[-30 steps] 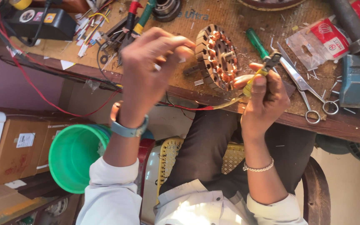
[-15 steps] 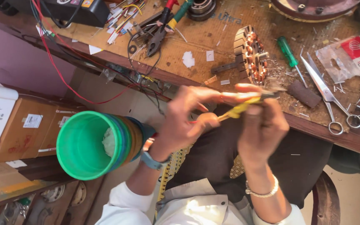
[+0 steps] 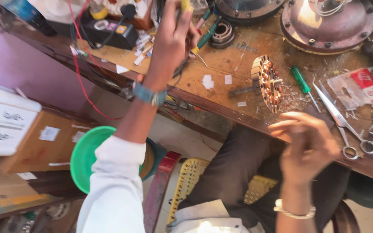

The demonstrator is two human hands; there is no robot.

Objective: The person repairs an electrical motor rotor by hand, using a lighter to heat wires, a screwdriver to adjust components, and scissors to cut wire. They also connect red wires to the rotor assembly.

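1. Now the left hand (image 3: pixel 171 41) is stretched far forward over the wooden workbench (image 3: pixel 221 73), its fingers closed around a thin yellow-handled tool (image 3: pixel 186 5); only the top of this handle shows above the fist, at the upper edge of the view.
2. On the left wrist sits a blue wristwatch (image 3: pixel 149 94), and the white sleeve (image 3: pixel 113 185) begins lower on the arm.
3. The right hand (image 3: pixel 309 144) hangs at the near edge of the bench, above the lap. Its fingers are loosely spread and a little curled, and they hold nothing. The hand is blurred, so finer detail I cannot tell.
4. A round motor stator with copper windings (image 3: pixel 266 83) stands on its edge on the bench, just beyond the right hand and not touching it.
5. Beside the stator lie a green-handled screwdriver (image 3: pixel 301 81) and a pair of scissors (image 3: pixel 339 121).
6. A black meter box (image 3: pixel 109 33) with red wires stands near the left hand, on the far left of the bench.
7. Below the bench stand a green plastic bucket (image 3: pixel 80 157) and a cardboard box (image 3: pixel 39 146).
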